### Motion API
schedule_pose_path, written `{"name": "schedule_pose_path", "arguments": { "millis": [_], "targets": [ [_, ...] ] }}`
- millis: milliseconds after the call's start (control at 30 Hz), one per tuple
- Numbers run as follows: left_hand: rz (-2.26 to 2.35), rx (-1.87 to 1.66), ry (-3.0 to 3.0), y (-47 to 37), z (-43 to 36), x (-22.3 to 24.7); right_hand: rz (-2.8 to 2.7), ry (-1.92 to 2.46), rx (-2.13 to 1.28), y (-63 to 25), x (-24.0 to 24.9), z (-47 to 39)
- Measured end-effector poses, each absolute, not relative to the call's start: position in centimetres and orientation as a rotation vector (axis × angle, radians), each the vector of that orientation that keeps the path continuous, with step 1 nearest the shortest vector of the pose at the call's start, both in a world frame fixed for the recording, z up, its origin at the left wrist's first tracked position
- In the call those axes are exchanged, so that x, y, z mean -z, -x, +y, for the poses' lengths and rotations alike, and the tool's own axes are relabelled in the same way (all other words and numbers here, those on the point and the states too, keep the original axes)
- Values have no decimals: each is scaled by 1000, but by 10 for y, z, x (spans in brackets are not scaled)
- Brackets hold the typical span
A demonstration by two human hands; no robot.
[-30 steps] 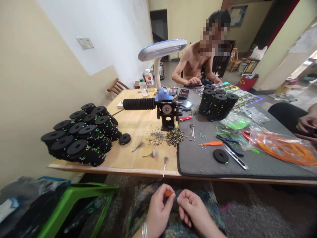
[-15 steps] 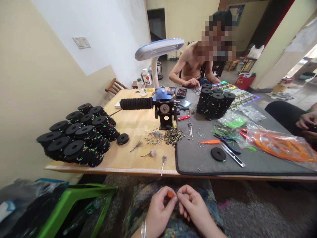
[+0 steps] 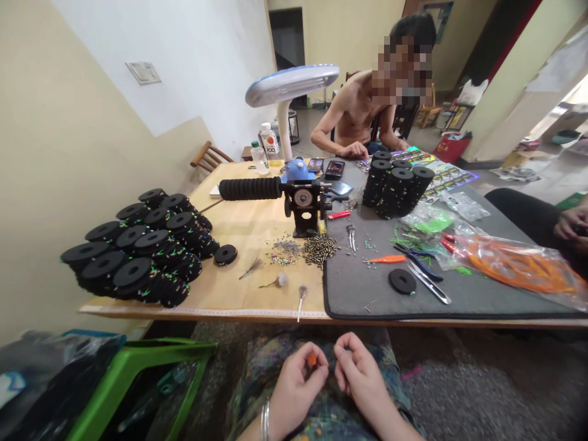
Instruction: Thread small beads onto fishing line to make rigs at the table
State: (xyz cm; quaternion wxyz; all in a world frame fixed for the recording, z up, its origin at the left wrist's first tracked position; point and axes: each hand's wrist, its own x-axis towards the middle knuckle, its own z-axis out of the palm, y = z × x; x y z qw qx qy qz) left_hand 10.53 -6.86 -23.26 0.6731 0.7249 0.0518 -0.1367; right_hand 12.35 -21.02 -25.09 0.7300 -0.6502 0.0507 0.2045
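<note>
Here, left hand [image 3: 301, 381]: curled in a loose ring, your fingers closed on a small, bright orange piece [image 3: 312, 359].
Orange piece: over your lap, low before the table [image 3: 229, 217]; partly hidden, exact shape unclear.
Right hand [image 3: 362, 370]: just beside, not touching the left; fingers curled, thumb near index tip. Can't tell if you pinch anything thin.
Bracelets [image 3: 265, 419]: shiny, silver-toned, round your left wrist.
Lap cloth [image 3: 321, 422]: dark, mottled blue-green.
Table: smooth pale wood, grey mat [image 3: 358, 294] on its right part.
Foam discs [image 3: 133, 274]: matte black, holed centres, leaning stacks flecked with coloured bits.
Beads [image 3: 319, 250]: tiny, dark and brassy, heaped.
Cutter [image 3: 429, 283]: slim, metallic, beside curved blue-handled pliers [image 3: 425, 266].
</note>
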Motion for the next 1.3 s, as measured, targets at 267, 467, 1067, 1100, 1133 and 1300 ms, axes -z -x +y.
{"name": "schedule_pose_path", "arguments": {
  "millis": [267, 467, 1067, 1100, 1133, 1300],
  "targets": [
    [166, 255, -1592, -107, -68, 232, 100, 1344, -480, -124, 246, -208],
    [170, 216, -1627, -108, -66, 234, 197, 1259, -550, -125, 243, -209],
    [231, 227, -1627, -109, -69, 241, 52, 1282, -492, -126, 251, -205],
    [232, 231, -1624, -109, -69, 241, 37, 1299, -490, -127, 251, -206],
    [232, 231, -1621, -109, -69, 241, 23, 1322, -490, -127, 251, -207],
    [234, 174, -1569, -110, -63, 234, -104, 1578, -489, -128, 244, -213]
  ]
}}
